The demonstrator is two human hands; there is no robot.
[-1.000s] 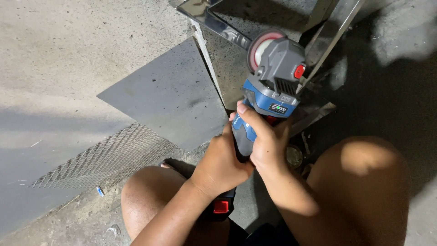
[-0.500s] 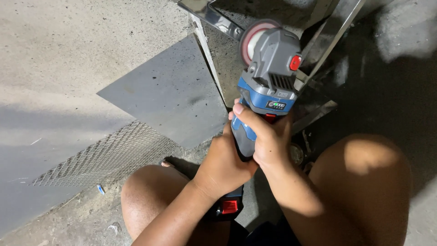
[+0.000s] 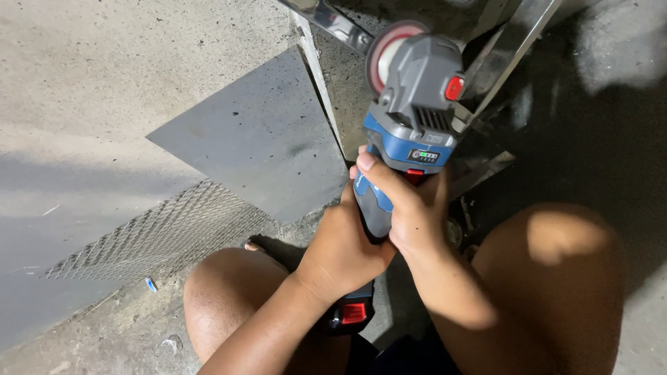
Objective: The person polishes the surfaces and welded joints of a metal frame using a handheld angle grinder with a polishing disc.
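Both hands clamped around cordless angle grinder (image 3: 410, 132) body: left hand (image 3: 345, 243) at 7 o'clock, right hand (image 3: 410, 208) just above. Grinder centre-frame between bare knees, disc (image 3: 384, 52) at 12 o'clock against metal frame (image 3: 326, 17). Risk: kickback or sparks toward unprotected legs. Blue-grey housing, red button, red-rimmed disc.

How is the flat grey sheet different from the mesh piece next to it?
The flat grey sheet is solid and smooth; the mesh piece is full of small holes. The sheet lies nearer the grinder, held by the left hand and right hand; the mesh lies farther left. Both lie flat on the concrete floor.
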